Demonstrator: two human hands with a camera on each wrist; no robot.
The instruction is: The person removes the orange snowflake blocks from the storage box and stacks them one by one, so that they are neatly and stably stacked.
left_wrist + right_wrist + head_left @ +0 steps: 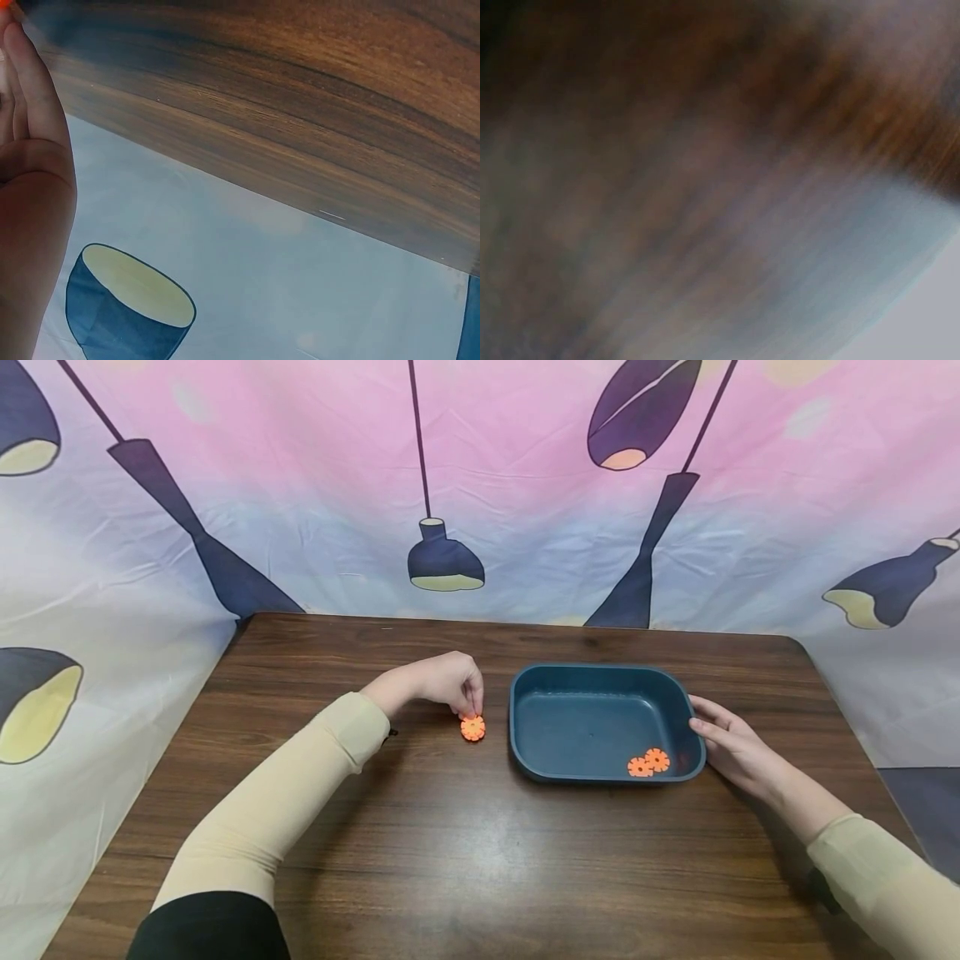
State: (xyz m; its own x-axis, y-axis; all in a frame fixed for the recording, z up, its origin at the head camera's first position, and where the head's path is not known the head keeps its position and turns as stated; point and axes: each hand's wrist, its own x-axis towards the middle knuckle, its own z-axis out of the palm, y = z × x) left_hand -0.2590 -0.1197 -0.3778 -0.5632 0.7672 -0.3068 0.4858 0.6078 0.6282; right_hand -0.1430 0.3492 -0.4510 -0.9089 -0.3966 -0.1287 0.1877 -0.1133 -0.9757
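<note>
In the head view my left hand (pixel 448 682) pinches a round, notched orange plastic disc (pixel 473 728) at its upper edge, low over the table left of the tray. In the left wrist view only part of that hand (pixel 34 127) shows at the left edge, with a bit of orange at its fingertips. Two more orange notched discs (pixel 648 762) lie, touching, in the front right corner of a dark blue rectangular tray (pixel 592 710). Against the tray's right end rests my right hand (pixel 738 747), its fingers fairly straight. The right wrist view is blurred.
The tray stands on a dark wood-grain table (pixel 420 860), right of its middle. Behind the table's far edge hangs a pink and blue cloth (pixel 337 485) printed with dark lamps.
</note>
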